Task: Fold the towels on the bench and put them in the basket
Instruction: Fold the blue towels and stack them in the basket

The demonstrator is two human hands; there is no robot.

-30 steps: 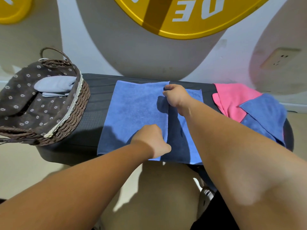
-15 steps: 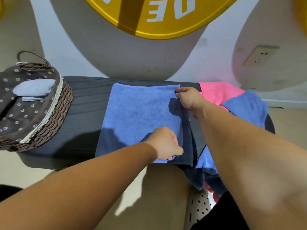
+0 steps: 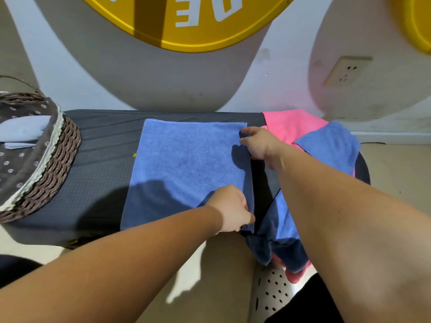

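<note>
A folded blue towel [image 3: 186, 164] lies flat on the bench [image 3: 102, 173]; pink towel [image 3: 291, 127] and loose blue towel [image 3: 331, 148] heaped right; wicker basket [image 3: 58, 159] left.

Likely a gym: a dark grey padded bench [image 3: 100, 164] against a far white wall [image 3: 275, 89] painted with a huge yellow white-lettered disc [image 3: 198, 36].

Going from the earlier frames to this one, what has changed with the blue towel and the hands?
The left hand and right hand drew the upper layer of the blue towel rightward until its edge nearly meets the lower layer's. Both still pinch that edge. The basket, with its pale towel, and the pink and blue pile stayed put.
</note>
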